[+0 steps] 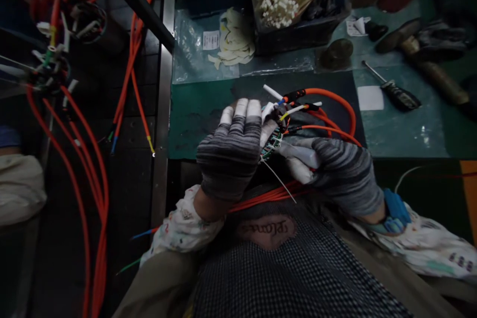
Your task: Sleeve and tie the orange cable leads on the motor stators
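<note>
An orange cable bundle (276,126) is gripped between the gloved left hand (229,151) and right hand (337,174), its wired end nearer the left.

My gloved left hand (229,151) and right hand (335,176) gripping a wire bundle (278,129), orange cables (330,109) looping over a green mat (201,121)

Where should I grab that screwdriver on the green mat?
Grab the screwdriver by its fat dark handle, reaching down from above on the right. The handle is the thick end, easy to wrap your fingers around, and the thin metal shaft points away up-left. It lies flat on the green mat.
</note>
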The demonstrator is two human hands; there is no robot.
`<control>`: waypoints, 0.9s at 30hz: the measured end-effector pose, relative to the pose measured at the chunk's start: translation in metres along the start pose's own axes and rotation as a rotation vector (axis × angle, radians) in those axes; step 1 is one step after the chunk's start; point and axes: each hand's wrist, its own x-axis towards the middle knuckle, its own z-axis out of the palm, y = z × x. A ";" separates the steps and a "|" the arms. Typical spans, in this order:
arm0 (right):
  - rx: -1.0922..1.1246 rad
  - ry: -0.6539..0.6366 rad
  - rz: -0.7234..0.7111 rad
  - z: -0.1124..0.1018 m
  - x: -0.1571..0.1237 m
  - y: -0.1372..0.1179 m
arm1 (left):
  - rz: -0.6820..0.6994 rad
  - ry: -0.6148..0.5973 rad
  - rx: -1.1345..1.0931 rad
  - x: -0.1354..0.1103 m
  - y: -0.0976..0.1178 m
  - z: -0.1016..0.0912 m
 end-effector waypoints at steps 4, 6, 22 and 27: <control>-0.176 0.072 -0.034 -0.001 0.009 0.009 | -0.032 -0.045 -0.105 0.020 0.005 -0.002; -0.286 0.088 -0.038 0.001 0.015 0.012 | -0.027 -0.085 -0.096 0.031 0.009 -0.004; 0.151 0.239 0.178 -0.031 0.008 0.028 | -0.141 -0.308 -0.014 0.064 0.016 -0.014; 0.253 0.414 0.263 -0.061 0.061 0.082 | -0.130 -0.260 -0.012 0.052 0.019 -0.010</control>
